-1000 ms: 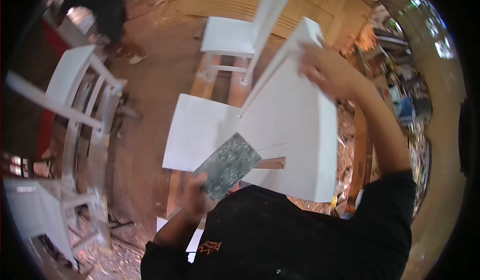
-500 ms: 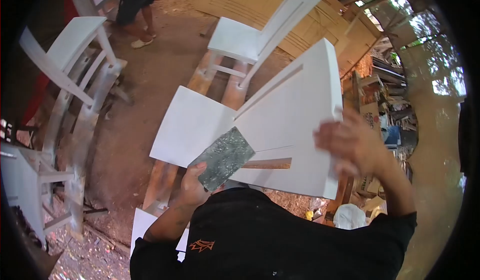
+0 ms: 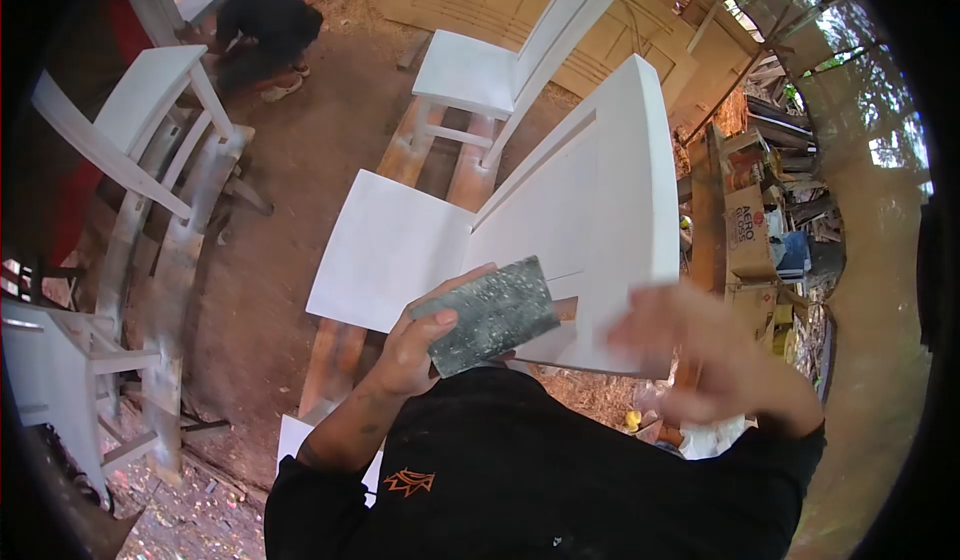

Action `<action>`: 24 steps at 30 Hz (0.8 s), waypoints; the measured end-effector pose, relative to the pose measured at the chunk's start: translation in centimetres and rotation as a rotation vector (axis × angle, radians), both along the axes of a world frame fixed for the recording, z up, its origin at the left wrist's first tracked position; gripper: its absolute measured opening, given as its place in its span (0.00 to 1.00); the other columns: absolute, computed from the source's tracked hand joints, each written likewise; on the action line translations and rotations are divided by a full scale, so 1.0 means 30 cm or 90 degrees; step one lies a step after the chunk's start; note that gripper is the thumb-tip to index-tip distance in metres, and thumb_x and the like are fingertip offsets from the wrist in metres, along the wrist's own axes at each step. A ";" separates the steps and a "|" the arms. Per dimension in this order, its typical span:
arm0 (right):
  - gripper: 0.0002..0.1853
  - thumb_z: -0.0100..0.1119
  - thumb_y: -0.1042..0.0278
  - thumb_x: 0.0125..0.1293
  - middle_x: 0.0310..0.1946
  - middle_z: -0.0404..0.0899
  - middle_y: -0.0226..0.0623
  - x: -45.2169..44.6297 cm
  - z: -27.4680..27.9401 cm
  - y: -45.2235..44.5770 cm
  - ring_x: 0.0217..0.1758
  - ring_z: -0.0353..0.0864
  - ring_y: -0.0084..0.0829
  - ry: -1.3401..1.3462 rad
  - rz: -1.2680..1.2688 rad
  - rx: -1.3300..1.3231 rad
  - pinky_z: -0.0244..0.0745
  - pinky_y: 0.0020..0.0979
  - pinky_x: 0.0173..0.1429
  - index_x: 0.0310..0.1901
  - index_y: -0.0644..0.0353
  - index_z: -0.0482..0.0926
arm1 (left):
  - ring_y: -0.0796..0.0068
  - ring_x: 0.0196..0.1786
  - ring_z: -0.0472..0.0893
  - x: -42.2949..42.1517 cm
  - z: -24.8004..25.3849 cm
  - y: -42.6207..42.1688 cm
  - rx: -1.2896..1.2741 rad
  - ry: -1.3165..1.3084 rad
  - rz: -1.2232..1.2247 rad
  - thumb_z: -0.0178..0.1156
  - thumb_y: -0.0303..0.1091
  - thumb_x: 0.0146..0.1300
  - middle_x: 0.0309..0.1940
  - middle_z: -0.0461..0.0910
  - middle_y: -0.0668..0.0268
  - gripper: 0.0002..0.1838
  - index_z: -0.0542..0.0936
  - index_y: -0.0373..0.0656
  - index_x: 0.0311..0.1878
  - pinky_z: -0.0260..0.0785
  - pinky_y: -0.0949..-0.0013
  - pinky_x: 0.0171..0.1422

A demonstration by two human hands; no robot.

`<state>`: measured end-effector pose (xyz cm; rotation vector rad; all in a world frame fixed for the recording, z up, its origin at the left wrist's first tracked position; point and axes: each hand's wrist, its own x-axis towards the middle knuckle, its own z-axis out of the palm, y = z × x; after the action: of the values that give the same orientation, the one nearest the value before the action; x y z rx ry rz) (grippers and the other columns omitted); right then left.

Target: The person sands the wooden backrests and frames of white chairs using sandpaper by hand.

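Observation:
A flat grey-green sheet of sandpaper [image 3: 490, 318], speckled with white dust, is gripped in my left hand [image 3: 408, 345] with the thumb across its face. It sits in front of a white chair [image 3: 385, 250], partly covering where seat and backrest [image 3: 640, 180] meet. My right hand [image 3: 680, 345] is smeared by motion near the lower right edge of the backrest. Whether it touches the chair or holds anything cannot be made out.
Another white chair [image 3: 470, 68] stands behind on wooden rails. More white chairs [image 3: 145, 100] line the left side. At the upper left a person [image 3: 262, 25] crouches by a chair. Wooden door panels [image 3: 500, 20] lean at the back; cartons [image 3: 748, 235] and scrap are piled right.
My left hand has moved right and up with the sandpaper, now turned more level. My right hand has shifted downward. The person at the upper left has gone from standing to crouching.

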<state>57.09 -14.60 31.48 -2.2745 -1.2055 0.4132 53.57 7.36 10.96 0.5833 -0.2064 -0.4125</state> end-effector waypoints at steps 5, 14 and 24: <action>0.14 0.66 0.70 0.60 0.37 0.82 0.34 0.111 -0.091 0.064 0.39 0.80 0.27 0.074 -0.173 0.055 0.73 0.31 0.50 0.46 0.64 0.78 | 0.63 0.58 0.76 0.029 0.142 0.017 0.244 -0.099 -0.060 0.57 0.47 0.64 0.58 0.73 0.54 0.36 0.61 0.33 0.68 0.74 0.60 0.57; 0.16 0.68 0.71 0.60 0.31 0.79 0.26 0.129 -0.164 0.102 0.34 0.76 0.15 0.532 -0.336 0.514 0.70 0.20 0.39 0.47 0.60 0.73 | 0.63 0.71 0.59 0.055 0.134 -0.134 0.121 -0.291 0.281 0.81 0.45 0.35 0.70 0.57 0.59 0.65 0.49 0.39 0.73 0.52 0.55 0.73; 0.19 0.63 0.66 0.63 0.53 0.76 0.48 0.221 -0.142 -0.050 0.60 0.74 0.40 -0.236 -0.311 0.187 0.66 0.38 0.65 0.51 0.65 0.72 | 0.65 0.69 0.62 0.176 0.237 -0.168 0.331 -0.146 0.347 0.47 0.29 0.68 0.69 0.60 0.53 0.29 0.55 0.32 0.70 0.53 0.65 0.71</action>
<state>63.72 -16.10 27.23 -2.3318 -0.7581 -0.3574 58.84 2.33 18.06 1.1637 -0.1500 0.1439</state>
